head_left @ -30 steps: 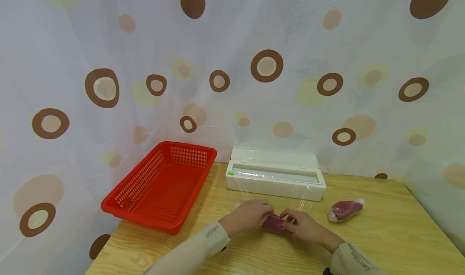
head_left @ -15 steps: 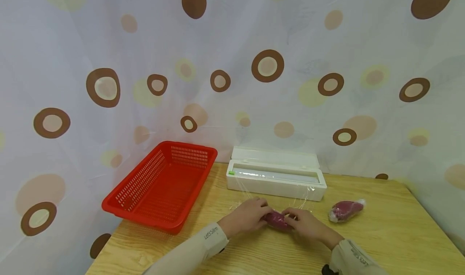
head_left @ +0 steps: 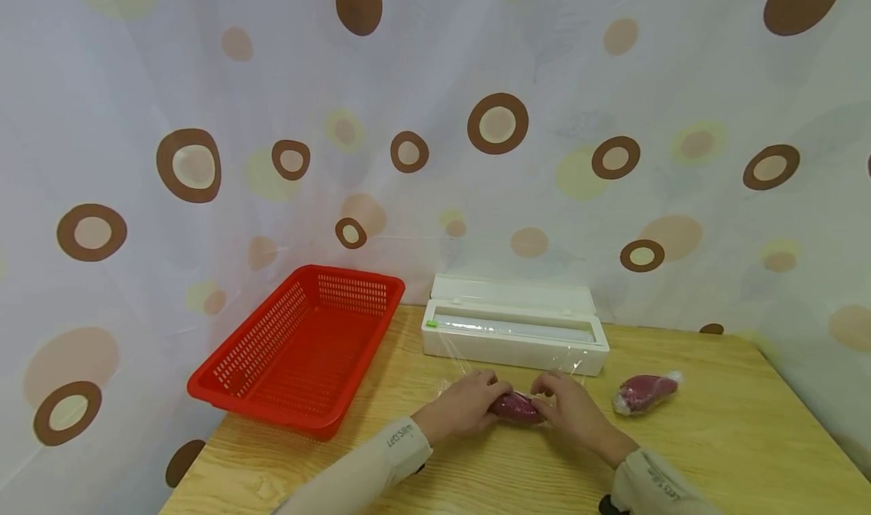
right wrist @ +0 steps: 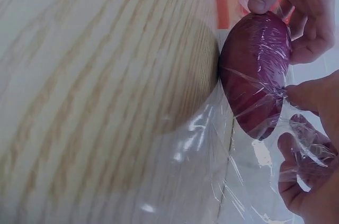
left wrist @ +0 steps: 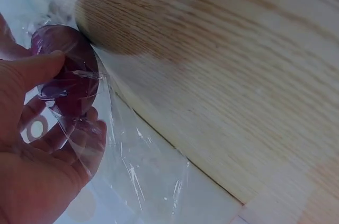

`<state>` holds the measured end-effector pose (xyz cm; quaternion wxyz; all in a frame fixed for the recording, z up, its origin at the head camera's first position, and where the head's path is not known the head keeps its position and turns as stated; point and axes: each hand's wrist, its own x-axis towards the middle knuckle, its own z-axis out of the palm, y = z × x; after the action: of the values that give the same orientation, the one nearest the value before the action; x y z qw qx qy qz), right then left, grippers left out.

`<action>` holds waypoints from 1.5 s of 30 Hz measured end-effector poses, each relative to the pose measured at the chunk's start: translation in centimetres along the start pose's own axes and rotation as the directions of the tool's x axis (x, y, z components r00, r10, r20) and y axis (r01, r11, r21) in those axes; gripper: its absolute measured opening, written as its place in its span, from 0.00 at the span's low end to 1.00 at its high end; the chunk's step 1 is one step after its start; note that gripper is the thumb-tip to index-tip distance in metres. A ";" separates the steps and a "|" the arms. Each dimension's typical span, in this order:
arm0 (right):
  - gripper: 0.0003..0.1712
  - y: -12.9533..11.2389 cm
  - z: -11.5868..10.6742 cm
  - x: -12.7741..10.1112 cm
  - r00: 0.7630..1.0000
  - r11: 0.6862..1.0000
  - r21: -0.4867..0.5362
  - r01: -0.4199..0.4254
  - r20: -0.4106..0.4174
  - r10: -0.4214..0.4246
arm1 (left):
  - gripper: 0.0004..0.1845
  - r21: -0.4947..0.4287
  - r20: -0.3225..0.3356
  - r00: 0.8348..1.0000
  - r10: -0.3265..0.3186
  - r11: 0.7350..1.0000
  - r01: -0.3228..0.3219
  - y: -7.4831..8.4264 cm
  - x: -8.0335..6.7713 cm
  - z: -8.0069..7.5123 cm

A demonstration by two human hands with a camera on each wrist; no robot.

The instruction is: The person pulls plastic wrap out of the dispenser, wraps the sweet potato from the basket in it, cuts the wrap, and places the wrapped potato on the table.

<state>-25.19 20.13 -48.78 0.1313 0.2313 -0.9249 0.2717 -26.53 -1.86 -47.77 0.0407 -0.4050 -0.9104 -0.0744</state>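
Note:
A purple sweet potato lies on a sheet of clear cling film drawn from the white dispenser box. My left hand grips its left end and my right hand its right end, fingers curled round it with the film. In the left wrist view the sweet potato sits between thumb and fingers under the film. In the right wrist view the sweet potato is half covered by the film, pinched from both sides.
A second, wrapped sweet potato lies to the right on the wooden table. A red plastic basket stands at the left, overhanging the table's edge. A spotted curtain hangs close behind.
Both hands and the sweet potato have shifted slightly away from me, toward the dispenser box, rolling the potato along the film.

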 end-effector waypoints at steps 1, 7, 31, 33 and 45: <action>0.10 0.0 0.1 0.0 1.000 1.000 -0.015 0.006 -0.008 -0.006 | 0.23 0.005 -0.002 1.000 -0.002 1.000 0.002 0.0 0.0 0.1; 0.13 -0.1 0.4 0.4 0.993 0.995 -0.075 0.072 -0.087 -0.079 | 0.21 0.063 -0.006 1.000 -0.025 0.998 0.026 -0.1 0.2 0.3; 0.23 0.6 0.7 1.2 0.981 0.990 -0.119 -0.073 0.170 0.093 | 0.27 0.150 0.016 0.984 -0.180 0.973 0.175 0.4 1.4 0.9; 0.26 0.7 0.7 1.2 0.980 0.987 -0.149 -0.058 0.178 0.085 | 0.27 0.167 0.006 0.982 -0.191 0.968 0.187 0.4 1.7 1.1; 0.24 1.1 0.2 1.5 0.987 0.984 -0.177 -0.002 0.156 0.030 | 0.29 0.131 0.001 0.975 -0.223 0.966 0.221 0.2 2.5 0.8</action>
<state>-27.03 20.26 -48.87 0.0755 0.2319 -0.9546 0.1708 -28.04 0.19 -48.17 0.0513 -0.2975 -0.9532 -0.0160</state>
